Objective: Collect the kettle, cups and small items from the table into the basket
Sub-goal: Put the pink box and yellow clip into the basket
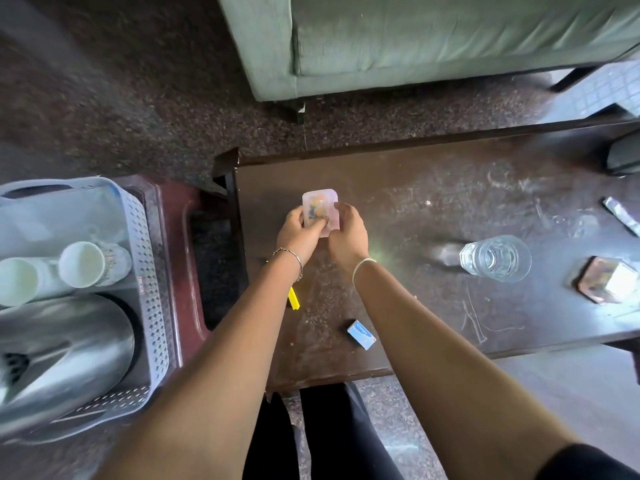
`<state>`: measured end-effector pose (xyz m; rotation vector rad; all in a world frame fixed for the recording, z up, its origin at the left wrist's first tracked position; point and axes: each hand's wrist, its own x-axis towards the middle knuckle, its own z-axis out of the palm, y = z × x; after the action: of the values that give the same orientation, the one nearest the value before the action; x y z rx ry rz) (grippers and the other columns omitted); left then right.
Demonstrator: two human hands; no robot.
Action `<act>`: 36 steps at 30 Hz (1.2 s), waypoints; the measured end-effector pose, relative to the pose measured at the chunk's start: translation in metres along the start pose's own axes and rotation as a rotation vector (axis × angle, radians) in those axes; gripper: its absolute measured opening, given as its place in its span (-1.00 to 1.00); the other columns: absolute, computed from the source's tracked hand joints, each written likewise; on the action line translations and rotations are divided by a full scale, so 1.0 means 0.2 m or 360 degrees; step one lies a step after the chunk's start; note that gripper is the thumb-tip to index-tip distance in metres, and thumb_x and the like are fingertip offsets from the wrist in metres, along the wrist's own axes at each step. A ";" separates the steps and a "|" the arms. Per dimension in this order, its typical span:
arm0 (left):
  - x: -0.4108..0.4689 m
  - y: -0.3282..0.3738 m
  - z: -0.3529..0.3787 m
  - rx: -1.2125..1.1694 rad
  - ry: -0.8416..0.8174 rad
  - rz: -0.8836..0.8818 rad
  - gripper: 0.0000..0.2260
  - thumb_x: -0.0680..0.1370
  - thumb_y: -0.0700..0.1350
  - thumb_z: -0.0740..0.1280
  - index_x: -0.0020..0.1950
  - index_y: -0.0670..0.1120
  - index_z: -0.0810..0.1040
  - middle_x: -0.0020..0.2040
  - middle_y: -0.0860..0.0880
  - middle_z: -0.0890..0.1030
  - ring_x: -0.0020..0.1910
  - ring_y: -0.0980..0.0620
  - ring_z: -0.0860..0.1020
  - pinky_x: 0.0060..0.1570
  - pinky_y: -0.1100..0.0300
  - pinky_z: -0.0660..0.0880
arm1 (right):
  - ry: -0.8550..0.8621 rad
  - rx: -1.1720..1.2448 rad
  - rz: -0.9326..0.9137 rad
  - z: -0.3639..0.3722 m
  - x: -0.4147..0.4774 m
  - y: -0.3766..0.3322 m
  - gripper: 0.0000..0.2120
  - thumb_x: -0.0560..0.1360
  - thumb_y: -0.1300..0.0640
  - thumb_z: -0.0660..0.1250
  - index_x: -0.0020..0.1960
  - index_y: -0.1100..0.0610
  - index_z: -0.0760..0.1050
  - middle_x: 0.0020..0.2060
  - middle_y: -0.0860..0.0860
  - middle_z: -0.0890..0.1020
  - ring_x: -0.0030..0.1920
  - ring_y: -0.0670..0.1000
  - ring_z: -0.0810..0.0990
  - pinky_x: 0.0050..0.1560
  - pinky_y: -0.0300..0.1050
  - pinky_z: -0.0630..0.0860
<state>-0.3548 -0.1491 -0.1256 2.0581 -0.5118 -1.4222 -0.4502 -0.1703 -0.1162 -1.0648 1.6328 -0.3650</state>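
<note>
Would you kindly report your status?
Left hand, right hand grip translucent pink plastic box. Steel kettle, two white cups in grey basket. Clear glass, blue matchbox on table.

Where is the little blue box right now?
In the head view, the blue box lies on the table near its front edge, just right of the yellow item.

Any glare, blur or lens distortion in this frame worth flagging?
Head view: wide-angle bending curves the edges of the dark wooden table; glare washes out the square coaster at right; the steel kettle and pale perforated plastic basket at left look smeared; the translucent pink plastic box between the left hand and right hand is sharp.
</note>
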 end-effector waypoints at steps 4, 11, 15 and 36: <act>-0.06 0.00 -0.09 -0.0289 0.0014 -0.0027 -0.54 0.42 0.06 0.48 0.25 -0.06 0.50 0.14 0.01 0.64 0.11 -0.01 0.62 0.16 0.10 0.52 | 0.0177 0.0367 -0.0093 0.06 -0.13 -0.06 -0.70 0.48 0.40 0.14 0.14 0.14 0.43 0.06 -0.01 0.52 0.00 -0.03 0.51 -0.19 -0.43 0.41; -0.19 0.01 -0.27 -0.0580 0.0012 -0.0098 -0.60 0.32 0.04 0.57 0.05 -0.10 0.59 -0.01 -0.10 0.65 -0.04 -0.06 0.62 0.05 0.09 0.52 | 0.0099 0.0771 -0.0059 0.17 -0.31 -0.21 -0.69 0.47 0.47 0.03 -0.13 0.11 0.39 -0.18 0.07 0.59 -0.11 0.07 0.57 0.03 0.01 0.54; -0.24 -0.04 -0.37 -0.0697 0.0030 -0.0177 -0.63 0.38 0.02 0.52 0.12 -0.08 0.57 0.06 -0.11 0.65 0.05 -0.07 0.62 0.04 0.08 0.52 | -0.0049 0.0878 0.0050 0.19 -0.37 -0.20 -0.72 0.45 0.42 0.06 -0.08 0.15 0.46 -0.13 0.15 0.65 -0.13 0.11 0.64 -0.02 0.05 0.58; -0.28 -0.55 -0.62 -0.0843 -0.0012 -0.0324 -0.66 0.61 0.00 0.26 0.38 0.00 0.40 0.22 -0.06 0.56 0.16 -0.09 0.56 -0.06 0.13 0.51 | -0.0030 -0.1308 -0.0060 0.43 -0.39 0.32 -0.72 0.52 0.27 0.29 0.22 0.24 0.42 0.16 0.22 0.50 0.19 0.28 0.48 0.08 0.03 0.44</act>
<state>-0.2611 -0.0009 -0.1253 1.7056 0.0788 -1.4848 -0.4019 -0.0501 -0.1435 -1.6894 1.7820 0.3360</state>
